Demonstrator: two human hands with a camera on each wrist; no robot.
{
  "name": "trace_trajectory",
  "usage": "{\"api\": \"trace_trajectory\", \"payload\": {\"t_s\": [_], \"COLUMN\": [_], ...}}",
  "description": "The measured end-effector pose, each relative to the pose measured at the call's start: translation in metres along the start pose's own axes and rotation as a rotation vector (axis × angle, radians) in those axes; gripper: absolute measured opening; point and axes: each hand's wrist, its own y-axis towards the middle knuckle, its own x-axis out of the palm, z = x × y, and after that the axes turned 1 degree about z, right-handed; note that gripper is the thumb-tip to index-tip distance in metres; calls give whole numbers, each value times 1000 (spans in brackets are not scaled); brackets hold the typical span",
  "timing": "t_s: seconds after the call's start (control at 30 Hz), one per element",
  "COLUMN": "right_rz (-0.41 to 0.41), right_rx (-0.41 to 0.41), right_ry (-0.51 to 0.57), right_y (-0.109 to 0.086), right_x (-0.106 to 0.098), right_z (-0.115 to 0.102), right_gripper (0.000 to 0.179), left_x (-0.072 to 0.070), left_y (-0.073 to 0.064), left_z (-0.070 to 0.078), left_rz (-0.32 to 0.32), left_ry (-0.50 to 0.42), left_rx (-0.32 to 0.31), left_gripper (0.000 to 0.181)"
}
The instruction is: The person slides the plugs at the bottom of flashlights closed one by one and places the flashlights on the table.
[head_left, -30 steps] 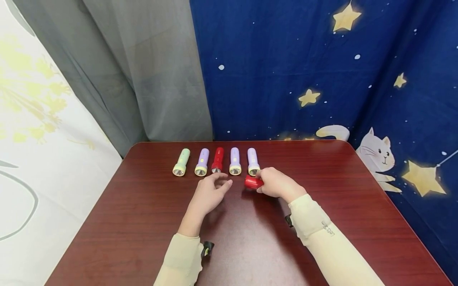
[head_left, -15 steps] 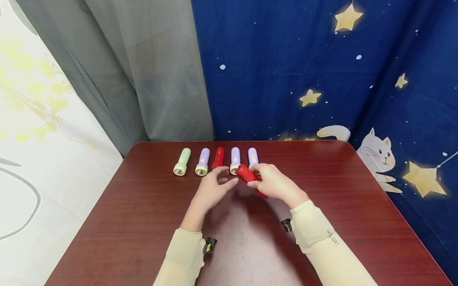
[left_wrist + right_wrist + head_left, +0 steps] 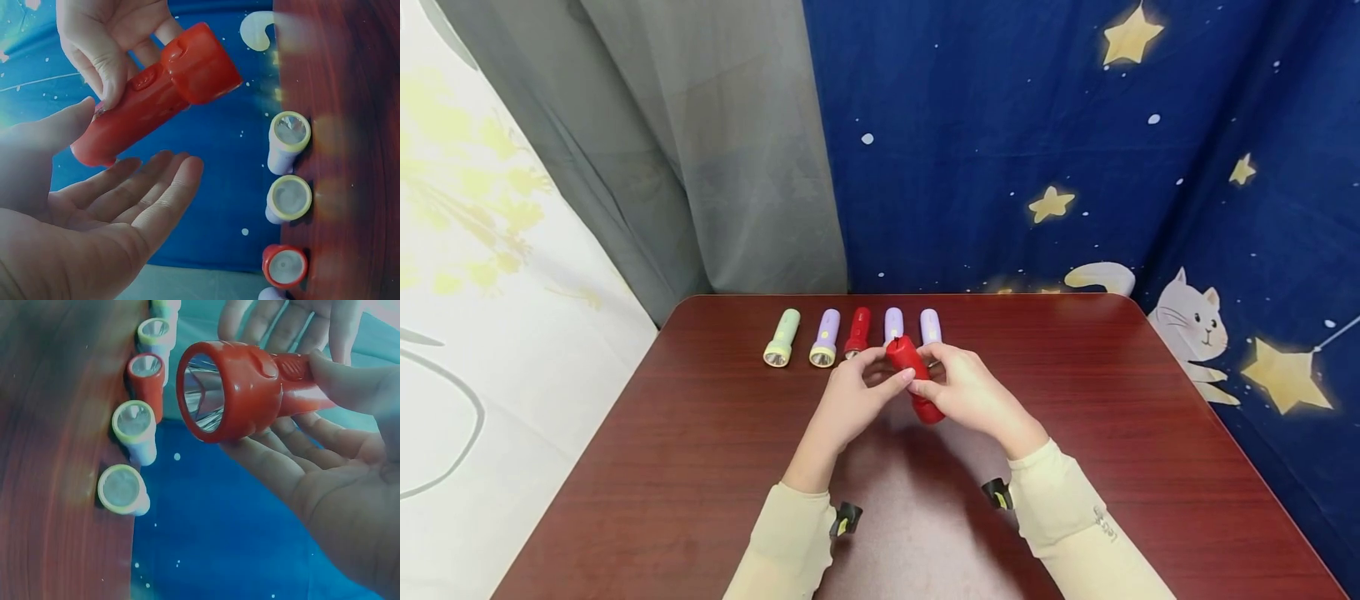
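Observation:
A red flashlight [image 3: 906,358] is held up over the table, its wide head towards the person and its tail towards the back row. My right hand [image 3: 976,392] grips its body, thumb near the switch and fingers beneath, as the right wrist view shows. My left hand [image 3: 853,400] is at the tail: in the left wrist view the thumb [image 3: 78,122] overlaps the tail end while the long fingers [image 3: 153,206] spread out straight below it. The reflector [image 3: 203,394] shows in the right wrist view, unlit.
Along the table's back edge lie a green flashlight [image 3: 782,337], a purple one [image 3: 824,337], another red one [image 3: 857,329] and two more purple ones, partly covered by the hands in the head view. Behind the brown table [image 3: 700,450] hang grey and blue curtains [image 3: 970,167].
My right hand has lifted the red flashlight and turned its tail towards the back, bringing it left. My left hand has moved right to meet the tail.

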Motion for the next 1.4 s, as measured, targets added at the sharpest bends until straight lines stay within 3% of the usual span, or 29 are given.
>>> {"api": "trace_trajectory", "payload": {"t_s": [0.3,0.83,1.4], "right_rz": [30,43,34], "right_rx": [-34,-25,-26], "right_ry": [63,103,127], "right_y": [-8,-14,-20], "right_x": [3,6,9], "right_z": [-5,-7,-7], "right_gripper": [39,39,40], "left_x": [1,3,5], "left_y": [-7,-10,-14], "left_z": [9,13,16], "left_rz": [31,27,33], "left_ry": [-31,-68,-33], "left_rx": [39,58,78], "left_gripper": [53,52,47]}}
